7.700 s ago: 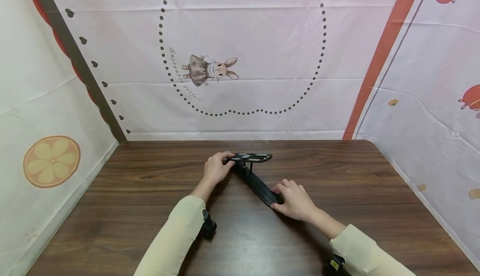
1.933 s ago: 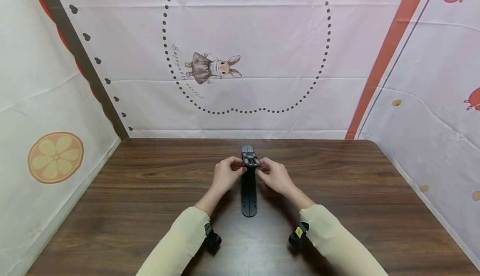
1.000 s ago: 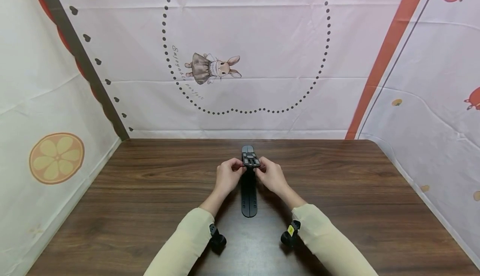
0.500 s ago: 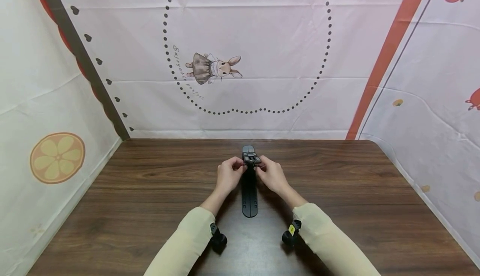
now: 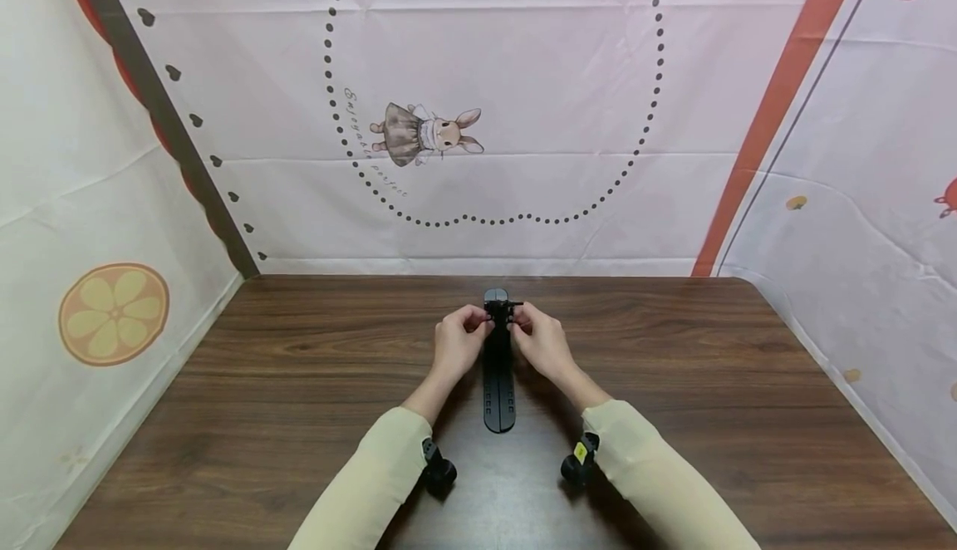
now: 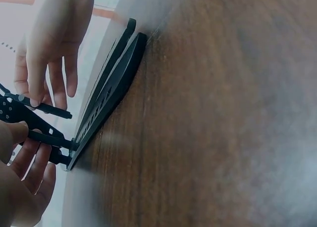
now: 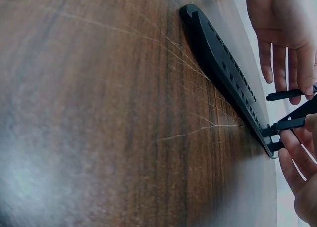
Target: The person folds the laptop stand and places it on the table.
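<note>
A black foldable laptop stand [image 5: 498,396] rests on the table, its long base pointing from far to near. At the far end its upper part is tilted up and seen edge-on in the head view. My left hand [image 5: 456,341] pinches a thin support leg [image 6: 47,138] on the left side. On the other side my right hand [image 5: 543,344] pinches the matching leg [image 7: 291,124]. Both legs hang from the raised top plate [image 6: 22,115], near the base's row of slots [image 7: 237,81]. Whether the leg ends touch the base cannot be told.
The brown wooden table [image 5: 321,384] lies under everything. White printed cloth [image 5: 523,118] stands behind it and along both sides. A small black camera is strapped to each wrist below the light sleeves [image 5: 374,467].
The stand has been turned from slanting to straight, and both hands have moved to its legs. Over the last half second its top plate has tipped further up, hiding its grey pads.
</note>
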Available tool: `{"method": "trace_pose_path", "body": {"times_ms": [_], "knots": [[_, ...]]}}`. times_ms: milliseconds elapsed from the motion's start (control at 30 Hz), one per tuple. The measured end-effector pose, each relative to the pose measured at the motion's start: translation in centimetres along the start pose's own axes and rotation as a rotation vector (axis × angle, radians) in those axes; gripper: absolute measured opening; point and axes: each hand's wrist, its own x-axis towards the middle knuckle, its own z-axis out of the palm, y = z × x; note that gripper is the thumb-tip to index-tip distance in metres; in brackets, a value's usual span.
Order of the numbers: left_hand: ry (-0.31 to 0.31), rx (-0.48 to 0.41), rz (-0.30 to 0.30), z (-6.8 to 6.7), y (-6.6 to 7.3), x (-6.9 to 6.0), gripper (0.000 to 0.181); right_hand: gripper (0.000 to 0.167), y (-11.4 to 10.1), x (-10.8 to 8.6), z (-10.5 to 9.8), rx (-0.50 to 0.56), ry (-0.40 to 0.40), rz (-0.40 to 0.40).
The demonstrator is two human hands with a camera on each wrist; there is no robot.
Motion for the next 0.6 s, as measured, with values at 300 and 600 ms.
{"method": "trace_pose_path", "body": {"times_ms": [300, 600], "knots": [[-0.004, -0.017, -0.018, 0.2, -0.31, 0.34, 0.004, 0.006, 0.12, 0.37, 0.06, -0.05, 0.013, -0.012], [0.023, -0.024, -0.013, 0.24, -0.32, 0.71, 0.004, 0.005, 0.13, 0.91, 0.07, -0.071, 0.023, -0.005]]}}
